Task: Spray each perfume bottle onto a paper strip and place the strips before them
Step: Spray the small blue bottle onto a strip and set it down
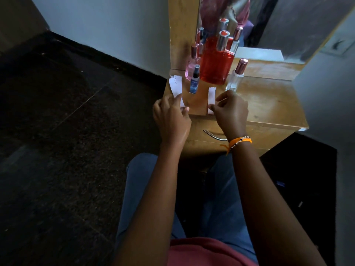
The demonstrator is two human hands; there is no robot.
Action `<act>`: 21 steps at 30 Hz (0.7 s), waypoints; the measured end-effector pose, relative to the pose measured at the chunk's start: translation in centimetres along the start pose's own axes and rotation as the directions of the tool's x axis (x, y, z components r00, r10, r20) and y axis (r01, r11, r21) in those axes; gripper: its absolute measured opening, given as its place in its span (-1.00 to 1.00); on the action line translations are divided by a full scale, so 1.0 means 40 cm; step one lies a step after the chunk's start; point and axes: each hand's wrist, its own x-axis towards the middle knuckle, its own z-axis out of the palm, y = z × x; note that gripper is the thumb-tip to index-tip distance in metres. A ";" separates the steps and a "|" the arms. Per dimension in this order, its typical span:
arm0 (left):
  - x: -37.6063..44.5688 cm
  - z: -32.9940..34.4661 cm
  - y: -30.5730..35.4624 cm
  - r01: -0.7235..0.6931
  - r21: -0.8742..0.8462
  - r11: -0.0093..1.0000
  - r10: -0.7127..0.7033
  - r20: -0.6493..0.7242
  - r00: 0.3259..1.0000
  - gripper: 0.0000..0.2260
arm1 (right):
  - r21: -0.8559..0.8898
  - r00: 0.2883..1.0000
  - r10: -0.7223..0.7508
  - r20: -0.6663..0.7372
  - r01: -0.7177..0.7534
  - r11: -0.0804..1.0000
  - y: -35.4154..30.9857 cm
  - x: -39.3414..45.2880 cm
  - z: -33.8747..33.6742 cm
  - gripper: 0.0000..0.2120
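Several perfume bottles stand on a wooden dresser top (pixel 269 100): a big red bottle (pixel 216 64) with a silver cap, a pink bottle (pixel 191 66), a small blue bottle (pixel 194 81) and a clear bottle (pixel 235 77) with a rose cap. A white paper strip (pixel 211 96) lies in front of the red bottle; my right hand (pixel 230 112) pinches its near end. My left hand (pixel 171 118) holds another white strip (pixel 181 101) near the dresser's left front corner. More white paper (pixel 175 84) lies at the left edge behind it.
A mirror (pixel 269 25) rises behind the bottles and reflects them. A drawer with a metal handle (pixel 215 135) sits below the front edge. Dark stone floor (pixel 67 131) spreads to the left, and a white wall runs behind it. My knees in jeans are below.
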 end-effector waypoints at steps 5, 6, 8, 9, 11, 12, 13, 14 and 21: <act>0.007 0.011 0.002 -0.023 -0.007 1.000 0.024 0.065 0.998 -0.61 | 0.066 0.988 -0.146 0.044 0.143 0.988 -0.049 0.026 0.018 -0.74; 0.008 0.011 0.002 -0.027 -0.008 1.000 0.028 0.063 0.998 -0.61 | 0.082 0.985 -0.164 0.061 0.159 0.984 -0.061 0.035 0.028 -0.70; 0.011 0.011 0.000 -0.033 -0.007 0.999 0.034 0.066 0.997 -0.63 | 0.103 0.978 -0.187 0.094 0.177 0.979 -0.079 0.053 0.047 -0.61; 0.013 0.011 -0.001 -0.031 -0.015 0.999 0.032 0.071 0.997 -0.63 | 0.116 0.976 -0.189 0.107 0.177 0.977 -0.085 0.060 0.057 -0.60; 0.014 0.010 -0.004 -0.030 -0.042 0.999 0.033 0.078 0.996 -0.63 | 0.113 0.975 -0.180 0.131 0.165 0.980 -0.091 0.070 0.074 -0.62; 0.013 0.009 -0.004 -0.035 -0.061 0.998 0.039 0.071 0.997 -0.63 | 0.097 0.976 -0.175 0.134 0.162 0.982 -0.093 0.073 0.080 -0.65; 0.012 0.008 -0.003 -0.044 -0.087 0.995 0.049 0.052 0.997 -0.62 | 0.086 0.977 -0.172 0.128 0.162 0.983 -0.093 0.075 0.085 -0.69; 0.011 0.006 -0.001 -0.058 -0.127 0.990 0.061 0.021 0.998 -0.62 | 0.084 0.978 -0.173 0.117 0.164 0.983 -0.093 0.073 0.087 -0.72; 0.027 -0.024 0.031 -0.093 -0.485 0.870 0.155 0.088 0.984 -0.57 | 0.348 0.959 -0.202 0.198 0.124 0.929 -0.070 0.005 0.032 -0.84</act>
